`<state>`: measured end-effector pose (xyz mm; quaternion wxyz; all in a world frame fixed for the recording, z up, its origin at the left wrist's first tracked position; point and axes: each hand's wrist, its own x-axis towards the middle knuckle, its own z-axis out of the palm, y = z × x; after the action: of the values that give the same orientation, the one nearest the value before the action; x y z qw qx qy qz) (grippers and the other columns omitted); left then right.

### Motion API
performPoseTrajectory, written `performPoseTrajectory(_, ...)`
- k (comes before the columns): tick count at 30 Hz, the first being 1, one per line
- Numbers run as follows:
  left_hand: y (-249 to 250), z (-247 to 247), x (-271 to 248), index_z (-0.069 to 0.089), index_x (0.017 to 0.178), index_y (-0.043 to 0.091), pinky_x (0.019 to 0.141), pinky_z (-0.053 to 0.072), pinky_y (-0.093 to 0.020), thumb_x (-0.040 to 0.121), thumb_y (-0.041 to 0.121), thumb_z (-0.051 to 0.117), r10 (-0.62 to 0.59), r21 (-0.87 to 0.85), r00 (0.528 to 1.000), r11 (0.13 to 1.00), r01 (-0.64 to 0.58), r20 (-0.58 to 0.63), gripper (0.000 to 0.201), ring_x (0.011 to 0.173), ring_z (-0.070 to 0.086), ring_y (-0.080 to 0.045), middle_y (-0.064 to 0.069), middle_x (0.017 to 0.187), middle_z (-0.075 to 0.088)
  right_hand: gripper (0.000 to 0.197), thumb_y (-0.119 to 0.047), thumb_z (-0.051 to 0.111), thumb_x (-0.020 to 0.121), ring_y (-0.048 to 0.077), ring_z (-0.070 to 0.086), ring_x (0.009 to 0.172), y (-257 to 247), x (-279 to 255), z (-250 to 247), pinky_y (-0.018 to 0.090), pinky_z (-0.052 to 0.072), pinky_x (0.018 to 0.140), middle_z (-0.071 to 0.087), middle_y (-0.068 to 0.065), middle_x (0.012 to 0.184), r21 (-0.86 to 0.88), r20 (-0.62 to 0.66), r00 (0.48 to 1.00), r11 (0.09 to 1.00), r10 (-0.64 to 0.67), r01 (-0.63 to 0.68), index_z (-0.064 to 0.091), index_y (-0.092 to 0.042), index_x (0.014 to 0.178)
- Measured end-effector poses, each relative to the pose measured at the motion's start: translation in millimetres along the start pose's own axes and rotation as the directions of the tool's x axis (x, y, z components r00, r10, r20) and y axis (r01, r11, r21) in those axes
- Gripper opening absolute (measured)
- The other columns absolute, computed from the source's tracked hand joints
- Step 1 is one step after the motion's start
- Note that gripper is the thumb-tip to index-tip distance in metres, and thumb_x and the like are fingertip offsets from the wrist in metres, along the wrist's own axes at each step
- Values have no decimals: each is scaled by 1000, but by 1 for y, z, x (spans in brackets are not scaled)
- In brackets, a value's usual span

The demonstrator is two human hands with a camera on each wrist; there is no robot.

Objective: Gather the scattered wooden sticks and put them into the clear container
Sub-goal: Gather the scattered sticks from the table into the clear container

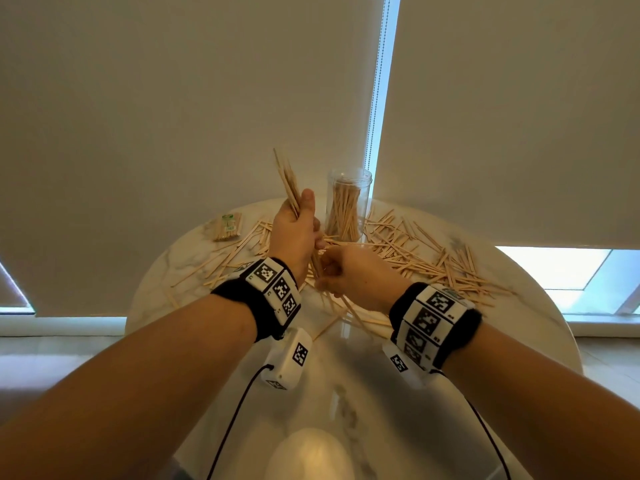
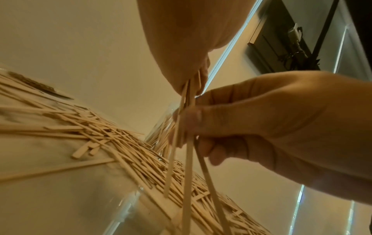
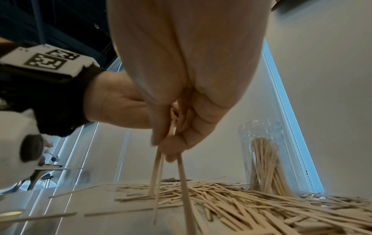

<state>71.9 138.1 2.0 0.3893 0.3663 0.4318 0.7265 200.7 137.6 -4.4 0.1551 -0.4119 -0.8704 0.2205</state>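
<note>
My left hand (image 1: pixel 299 225) grips a bundle of thin wooden sticks (image 1: pixel 286 179), raised above the table with their tops pointing up and left. Just below it, my right hand (image 1: pixel 334 271) pinches the lower ends of the same sticks (image 3: pixel 157 173), which hang down to the tabletop. The right wrist view shows the right hand's fingers (image 3: pixel 177 143) curled round them. The clear container (image 1: pixel 348 199) stands upright behind the hands, partly filled with sticks. Many scattered sticks (image 1: pixel 419 252) lie around it, mostly to the right.
The round marble table (image 1: pixel 346 386) carries a wrapped packet of sticks (image 1: pixel 227 226) at its far left. Window blinds (image 1: pixel 173 98) hang close behind the table. Cables run from both wrist cameras toward the near edge.
</note>
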Motion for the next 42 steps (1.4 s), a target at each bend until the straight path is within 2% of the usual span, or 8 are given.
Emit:
performPoseTrajectory(12, 33, -14, 25, 45, 91, 18, 42, 28, -25, 104, 40, 44, 85, -141, 951, 981, -132, -298, 26, 43, 29, -8, 3, 59, 37, 11, -20, 69, 91, 9, 65, 84, 7, -5, -14, 22, 52, 77, 72, -8, 91, -198, 14, 999, 979, -51, 53, 75, -19, 101)
performPoseTrajectory(19, 33, -41, 34, 46, 88, 18, 42, 32, -24, 104, 41, 43, 139, -37, 885, 984, -173, -443, 28, 41, 32, -8, 3, 60, 38, 14, -26, 61, 97, 10, 60, 83, 24, -10, -29, 17, 45, 71, 68, -4, 91, -272, -67, 998, 962, -8, -11, 71, -18, 101)
performPoseTrajectory(22, 27, -40, 22, 51, 94, 16, 43, 36, -25, 99, 48, 50, 101, 76, 935, 994, -80, -340, 32, 41, 35, -6, 4, 62, 41, 9, -24, 62, 97, 7, 61, 78, 25, -5, -37, 16, 45, 65, 67, -7, 89, -95, -142, 989, 993, 51, -65, 70, -21, 97)
performPoseTrajectory(27, 5, -1, -10, 61, 104, 15, 66, 57, -35, 77, 68, 67, 11, 340, 995, 939, -43, 97, 60, 62, 63, -14, 3, 75, 65, 8, -29, 69, 92, 9, 70, 79, 4, 6, -41, 26, 57, 74, 74, -5, 85, 204, -171, 985, 979, 9, 27, 72, -23, 97)
performPoseTrajectory(30, 3, 8, -2, 65, 90, 18, 71, 59, -40, 94, 51, 59, 14, 365, 998, 930, -35, 60, 34, 69, 68, -19, 2, 73, 69, 9, -27, 71, 91, 8, 71, 77, -2, 7, -38, 25, 58, 74, 74, -6, 84, 193, -189, 982, 980, -17, 54, 73, -22, 98)
performPoseTrajectory(33, 0, 3, 6, 60, 78, 21, 72, 52, -44, 97, 55, 47, 41, 424, 999, 904, -49, 27, 41, 65, 59, -22, -1, 71, 63, 9, -25, 73, 89, 8, 69, 75, 2, 5, -39, 23, 57, 71, 72, -8, 84, 126, -183, 983, 992, -5, 28, 71, -22, 98)
performPoseTrajectory(38, 0, 4, 5, 59, 94, 15, 72, 57, -45, 103, 49, 40, 6, 453, 1000, 892, -2, -7, 41, 64, 58, -18, -1, 71, 56, 5, -24, 72, 90, 6, 70, 72, 2, -1, -39, 18, 56, 66, 73, -7, 82, 212, -181, 983, 977, 11, 28, 71, -21, 94)
performPoseTrajectory(42, -1, 1, -2, 56, 109, 17, 76, 61, -47, 103, 43, 44, -129, 268, 987, 958, 98, 100, 29, 82, 72, -28, -6, 89, 69, 3, -19, 72, 91, 14, 73, 74, 9, 5, -52, 31, 63, 73, 73, -1, 81, 379, -395, 913, 924, 105, 57, 70, -16, 90)
